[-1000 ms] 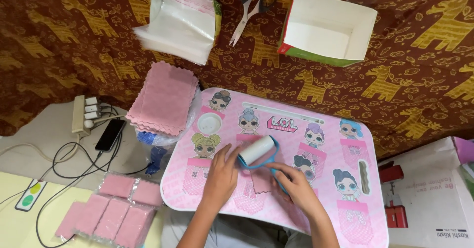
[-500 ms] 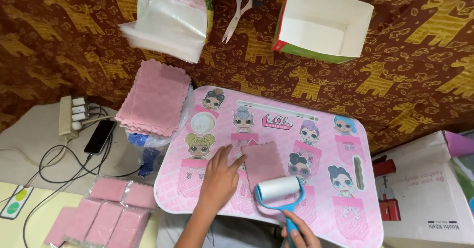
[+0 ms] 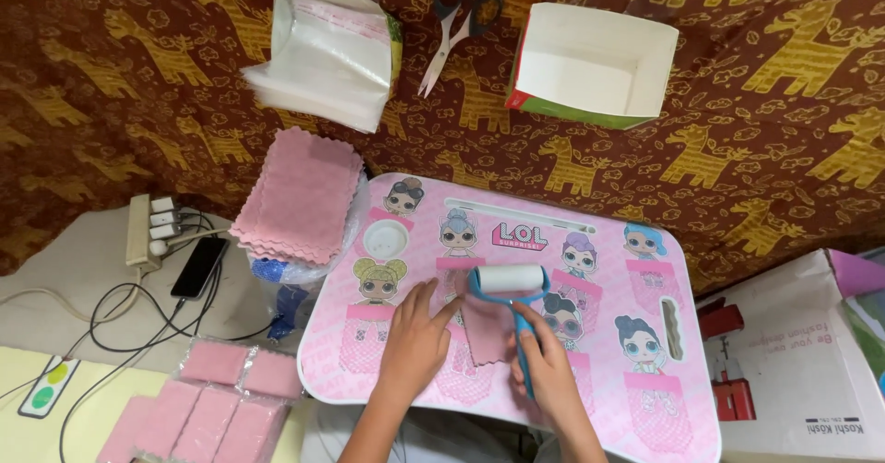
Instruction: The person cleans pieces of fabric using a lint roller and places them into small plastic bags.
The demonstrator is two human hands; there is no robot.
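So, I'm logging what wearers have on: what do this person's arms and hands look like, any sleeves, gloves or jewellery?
Both forearms are bare, no sleeves in view. The left hand and right hand are ungloved, with no rings, watch or bracelets visible. Nails look short and unpainted.

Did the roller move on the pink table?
Yes. The roller moved up the pink cloth, away from the person, toward the far edge of the table; the right hand holds its handle.
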